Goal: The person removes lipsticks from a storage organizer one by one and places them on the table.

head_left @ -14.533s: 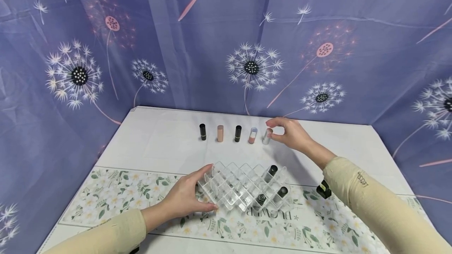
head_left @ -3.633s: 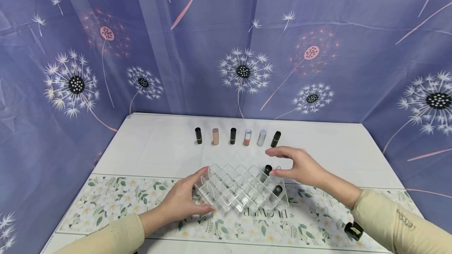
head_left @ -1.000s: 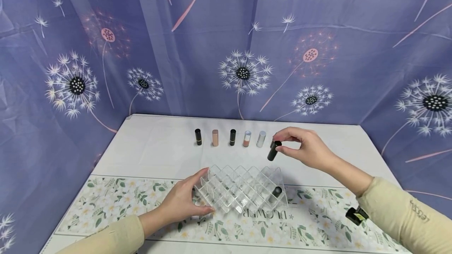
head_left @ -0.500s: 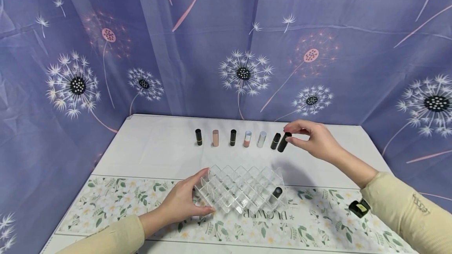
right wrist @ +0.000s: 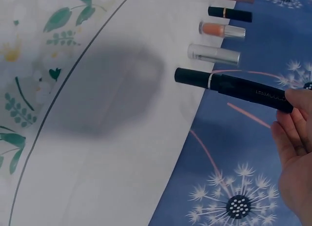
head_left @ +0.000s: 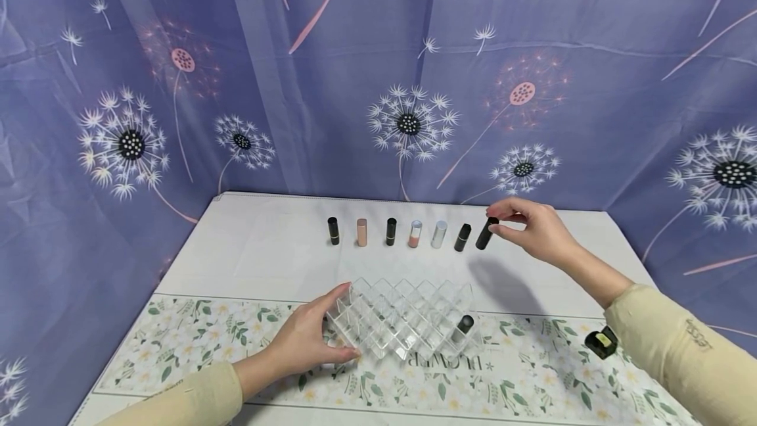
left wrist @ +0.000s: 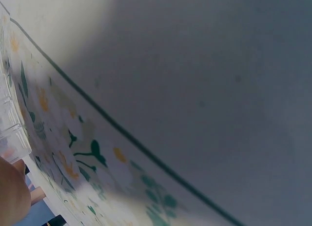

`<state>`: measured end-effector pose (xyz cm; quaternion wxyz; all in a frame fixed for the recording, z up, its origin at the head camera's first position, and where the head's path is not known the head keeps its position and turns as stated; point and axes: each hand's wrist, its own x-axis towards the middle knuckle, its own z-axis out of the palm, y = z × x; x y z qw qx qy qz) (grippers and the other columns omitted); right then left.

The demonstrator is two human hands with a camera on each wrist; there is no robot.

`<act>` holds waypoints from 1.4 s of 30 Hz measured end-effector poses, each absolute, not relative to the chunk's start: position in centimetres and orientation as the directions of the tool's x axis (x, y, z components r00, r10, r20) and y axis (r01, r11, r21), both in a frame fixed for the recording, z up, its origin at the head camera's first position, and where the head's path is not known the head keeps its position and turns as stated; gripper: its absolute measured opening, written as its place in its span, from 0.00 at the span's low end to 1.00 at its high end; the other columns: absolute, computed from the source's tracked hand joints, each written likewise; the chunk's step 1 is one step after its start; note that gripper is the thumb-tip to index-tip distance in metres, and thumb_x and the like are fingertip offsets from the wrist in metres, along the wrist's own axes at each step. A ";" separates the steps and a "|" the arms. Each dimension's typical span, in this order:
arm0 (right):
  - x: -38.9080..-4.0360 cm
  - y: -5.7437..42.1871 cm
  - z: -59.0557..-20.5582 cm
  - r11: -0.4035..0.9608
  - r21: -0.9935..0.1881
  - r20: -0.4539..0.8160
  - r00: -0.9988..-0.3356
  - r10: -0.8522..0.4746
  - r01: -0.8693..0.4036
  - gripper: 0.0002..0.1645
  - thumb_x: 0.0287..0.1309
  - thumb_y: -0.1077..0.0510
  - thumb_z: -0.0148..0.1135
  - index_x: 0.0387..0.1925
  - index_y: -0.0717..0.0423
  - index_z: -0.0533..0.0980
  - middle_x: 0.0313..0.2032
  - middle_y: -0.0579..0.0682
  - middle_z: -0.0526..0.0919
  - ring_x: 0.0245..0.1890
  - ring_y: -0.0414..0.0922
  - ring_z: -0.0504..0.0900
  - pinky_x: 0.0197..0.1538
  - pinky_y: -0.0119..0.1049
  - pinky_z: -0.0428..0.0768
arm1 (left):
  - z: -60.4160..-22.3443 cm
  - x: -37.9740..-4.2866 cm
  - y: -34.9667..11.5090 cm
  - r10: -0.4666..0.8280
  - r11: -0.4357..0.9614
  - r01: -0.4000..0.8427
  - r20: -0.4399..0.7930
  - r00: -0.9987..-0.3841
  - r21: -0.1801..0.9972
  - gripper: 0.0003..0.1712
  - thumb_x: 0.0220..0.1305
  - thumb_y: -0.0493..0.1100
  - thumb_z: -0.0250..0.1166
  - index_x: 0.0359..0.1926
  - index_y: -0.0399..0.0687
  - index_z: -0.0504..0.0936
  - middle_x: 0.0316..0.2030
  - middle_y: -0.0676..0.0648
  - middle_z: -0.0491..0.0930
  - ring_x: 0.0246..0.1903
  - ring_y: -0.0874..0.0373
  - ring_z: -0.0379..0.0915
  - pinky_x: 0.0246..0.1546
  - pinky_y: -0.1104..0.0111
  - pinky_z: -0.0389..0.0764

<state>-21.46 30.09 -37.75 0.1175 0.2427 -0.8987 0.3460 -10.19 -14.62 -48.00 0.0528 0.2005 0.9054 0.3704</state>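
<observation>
My right hand [head_left: 541, 232] pinches a black lipstick tube [head_left: 487, 233] by its top, at the right end of a row of lipsticks. Beside it stands a black lipstick [head_left: 463, 238] with a pale band. In the right wrist view the held tube [right wrist: 256, 93] overlaps that neighbour, with the thumb and fingers at one end. My left hand [head_left: 304, 334] grips the left end of a clear lipstick organizer [head_left: 393, 321] with diamond-shaped slots. One dark lipstick [head_left: 465, 325] remains upright in a slot near its right end. Only part of the left hand [left wrist: 12, 192] shows in the left wrist view.
Leftward along the row stand a silver lipstick [head_left: 439, 235], a clear-capped pink one [head_left: 415, 234], a black one [head_left: 391, 232], a rose-gold one [head_left: 362, 233] and another black one [head_left: 334, 231]. A purple dandelion curtain [head_left: 331, 117] rises behind the white table cover [head_left: 266, 248].
The right hand has lifted a black lipstick out of the organizer and carried it back and right, past the banded black one to the row's end. The left hand stays on the organizer.
</observation>
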 end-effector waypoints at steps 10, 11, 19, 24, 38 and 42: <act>-22.3 30.6 -38.8 0.651 -0.589 0.348 -0.877 -0.331 -0.479 0.15 0.64 0.67 0.75 0.51 0.60 0.86 0.47 0.55 0.91 0.47 0.51 0.88 0.54 0.16 0.80 | -48.0 -10.2 -14.6 0.405 0.642 0.327 0.056 -0.913 0.693 0.68 0.45 0.67 0.86 0.83 0.53 0.63 0.71 0.39 0.77 0.67 0.38 0.77 0.66 0.42 0.80; -22.4 30.6 -38.9 0.654 -0.590 0.343 -0.880 -0.328 -0.474 0.15 0.64 0.66 0.75 0.51 0.60 0.86 0.47 0.55 0.91 0.47 0.53 0.88 0.54 0.16 0.79 | -48.0 -10.2 -14.6 0.404 0.642 0.324 0.053 -0.913 0.695 0.68 0.45 0.67 0.86 0.83 0.53 0.63 0.71 0.39 0.76 0.67 0.38 0.76 0.66 0.42 0.79; -23.2 31.2 -40.1 0.677 -0.591 0.314 -0.898 -0.307 -0.438 0.14 0.66 0.65 0.74 0.52 0.61 0.85 0.47 0.56 0.90 0.48 0.56 0.88 0.53 0.14 0.78 | -48.1 -10.2 -14.6 0.406 0.645 0.331 0.058 -0.912 0.689 0.69 0.45 0.67 0.86 0.83 0.53 0.63 0.71 0.39 0.76 0.67 0.39 0.77 0.66 0.42 0.79; -23.7 31.5 -41.0 0.693 -0.589 0.302 -0.908 -0.290 -0.417 0.13 0.67 0.64 0.74 0.52 0.61 0.85 0.47 0.56 0.90 0.48 0.56 0.88 0.56 0.29 0.85 | -48.1 -10.2 -14.7 0.401 0.643 0.317 0.046 -0.915 0.697 0.69 0.44 0.65 0.87 0.83 0.54 0.63 0.72 0.40 0.75 0.68 0.40 0.75 0.68 0.44 0.78; -24.3 31.4 -42.9 0.699 -0.588 0.302 -0.912 -0.276 -0.406 0.14 0.66 0.67 0.73 0.51 0.64 0.84 0.46 0.58 0.90 0.48 0.58 0.87 0.55 0.24 0.84 | -48.2 -10.2 -14.7 0.405 0.641 0.324 0.051 -0.913 0.696 0.69 0.45 0.66 0.87 0.83 0.55 0.63 0.72 0.40 0.75 0.69 0.40 0.75 0.68 0.43 0.78; -24.3 31.3 -43.1 0.707 -0.583 0.302 -0.914 -0.270 -0.401 0.13 0.66 0.66 0.73 0.51 0.64 0.84 0.45 0.58 0.90 0.47 0.57 0.88 0.55 0.25 0.84 | -48.2 -10.2 -14.8 0.412 0.639 0.342 0.069 -0.909 0.689 0.68 0.46 0.66 0.86 0.83 0.53 0.63 0.72 0.39 0.76 0.68 0.38 0.76 0.67 0.42 0.78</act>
